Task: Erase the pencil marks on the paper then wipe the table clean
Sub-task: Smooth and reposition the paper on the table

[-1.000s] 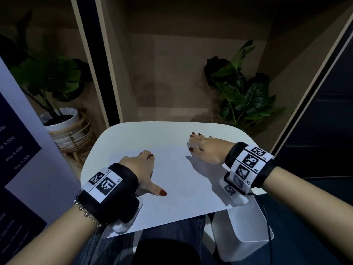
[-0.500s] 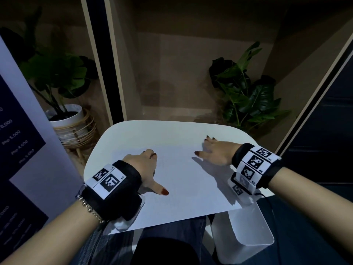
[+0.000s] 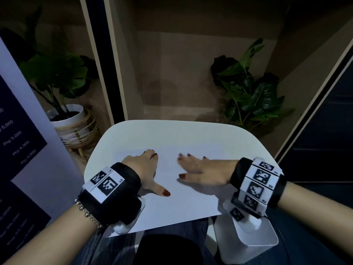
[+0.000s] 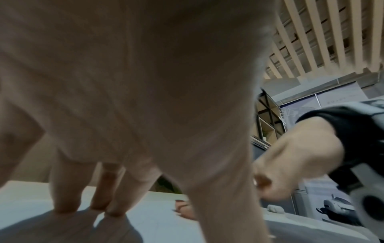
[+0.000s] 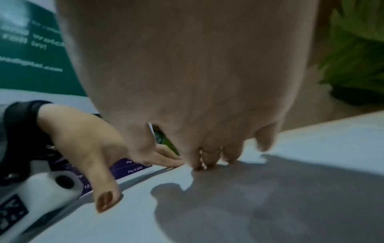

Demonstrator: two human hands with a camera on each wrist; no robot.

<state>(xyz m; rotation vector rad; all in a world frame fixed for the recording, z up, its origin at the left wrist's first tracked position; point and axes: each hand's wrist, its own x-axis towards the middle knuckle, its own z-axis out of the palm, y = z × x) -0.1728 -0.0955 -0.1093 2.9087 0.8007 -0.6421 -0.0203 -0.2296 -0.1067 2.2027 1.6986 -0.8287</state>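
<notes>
our left hand (image 3: pixel 142 167) and right hand (image 3: pixel 202 169) lie flat, fingers spread, on the paper (image 3: pixel 183 199) atop the counter (image 3: pixel 172 132); the banner (image 3: pixel 17 142) reads "php 6.000", "php 5.000".

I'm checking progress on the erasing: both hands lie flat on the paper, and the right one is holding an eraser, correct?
Not quite. In the head view the right hand holds nothing; its fingers are spread. Both it and the left hand do lie on the paper.

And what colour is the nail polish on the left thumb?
Dark red, glossy. The left hand shows it best in the head view, thumb lying flat on the paper.
</notes>
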